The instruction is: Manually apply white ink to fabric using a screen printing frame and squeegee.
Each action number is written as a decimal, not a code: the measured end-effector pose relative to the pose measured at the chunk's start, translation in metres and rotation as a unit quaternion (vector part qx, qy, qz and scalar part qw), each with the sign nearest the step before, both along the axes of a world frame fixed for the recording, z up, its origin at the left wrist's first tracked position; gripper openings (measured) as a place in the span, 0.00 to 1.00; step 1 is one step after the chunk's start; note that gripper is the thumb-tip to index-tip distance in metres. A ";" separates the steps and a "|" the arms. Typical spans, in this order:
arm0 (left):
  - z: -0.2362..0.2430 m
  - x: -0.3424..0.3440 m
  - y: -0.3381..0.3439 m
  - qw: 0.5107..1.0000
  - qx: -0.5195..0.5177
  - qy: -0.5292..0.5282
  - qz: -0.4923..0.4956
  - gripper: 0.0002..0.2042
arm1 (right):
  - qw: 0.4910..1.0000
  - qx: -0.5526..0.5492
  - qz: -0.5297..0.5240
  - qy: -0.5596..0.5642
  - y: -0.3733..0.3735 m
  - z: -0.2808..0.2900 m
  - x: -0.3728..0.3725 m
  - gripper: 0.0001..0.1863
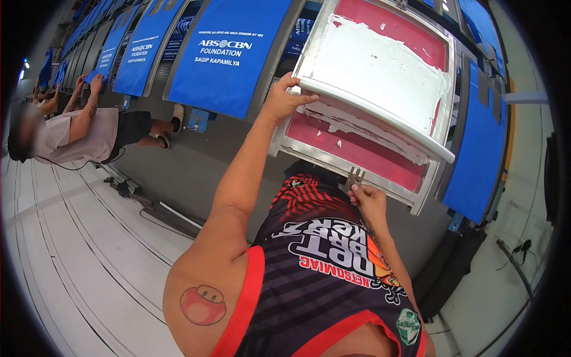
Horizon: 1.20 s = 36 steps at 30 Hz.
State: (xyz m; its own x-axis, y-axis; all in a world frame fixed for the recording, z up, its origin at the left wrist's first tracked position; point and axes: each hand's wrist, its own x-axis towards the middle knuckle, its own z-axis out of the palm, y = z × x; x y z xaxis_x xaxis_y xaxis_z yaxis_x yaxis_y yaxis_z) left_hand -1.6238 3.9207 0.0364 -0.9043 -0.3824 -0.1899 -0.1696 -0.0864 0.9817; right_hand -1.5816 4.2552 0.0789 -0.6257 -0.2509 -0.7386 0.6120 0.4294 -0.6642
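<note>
A silver-edged printing screen [386, 189] with dark pink mesh lies in front of me. Thick white ink [380, 62] covers much of the mesh, and a few white blobs dot its near part. Slantwise across the screen rests a long pale squeegee [380, 122]. My left hand [285, 98] is closed around the squeegee's left end. At the screen's near edge, my right hand [369, 199] pinches a small brown metal bracket with prongs [355, 177]. Whether the bracket is fixed to the frame I cannot tell.
Blue printed cloth panels [229, 53] lie on boards to the left, in a row running into the distance. Another blue panel [476, 149] is at the right. A person in a light shirt [95, 131] stands by the row at far left, hands raised to a blue cloth.
</note>
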 end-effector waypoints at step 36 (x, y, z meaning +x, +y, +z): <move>0.017 -0.066 0.001 0.715 -0.674 0.108 -0.149 0.15 | 0.642 0.419 0.326 0.554 0.060 0.015 -0.217 0.12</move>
